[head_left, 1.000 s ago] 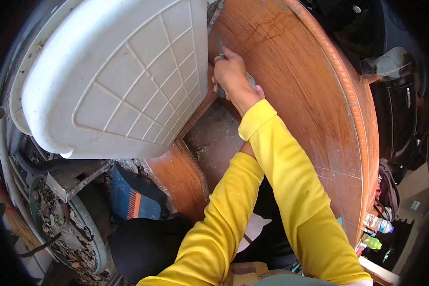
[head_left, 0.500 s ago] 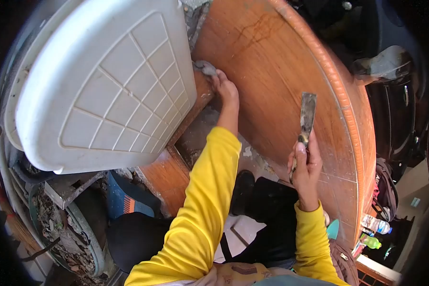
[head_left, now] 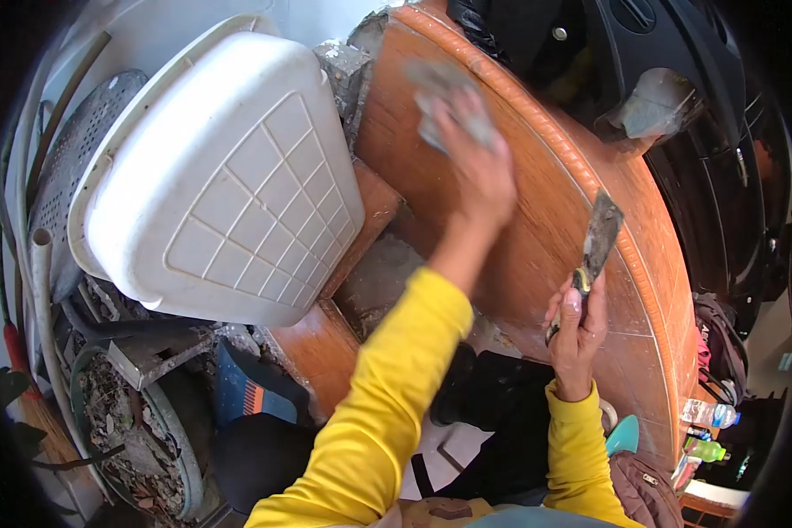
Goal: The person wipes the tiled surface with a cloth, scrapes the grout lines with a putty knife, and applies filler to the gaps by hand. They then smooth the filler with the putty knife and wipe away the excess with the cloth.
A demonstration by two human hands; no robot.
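My left hand [head_left: 481,167], blurred by motion, is closed on a grey cloth [head_left: 456,104] and presses it against the upper part of the brown wood-look tiled surface [head_left: 528,246]. The cloth is smeared too, so its folds do not show clearly. In my right hand [head_left: 578,334] is a putty knife [head_left: 602,236], gripped by its handle with the stained flat blade pointing up. The blade stands over the right side of the tiled surface, near the rounded orange edge trim [head_left: 629,245].
A large white plastic tub [head_left: 238,176] leans at left beside the tiles. Below it are a blue dustpan [head_left: 257,380] and a round planter [head_left: 189,475] of dry debris. A black motorcycle [head_left: 722,176] stands beyond the trim; bottles [head_left: 708,414] and a backpack [head_left: 720,343] lie at right.
My left hand has moved the cloth from the inner corner by the tub up and right across the tiles. The putty knife has shifted slightly right and tilted; the view has shifted.
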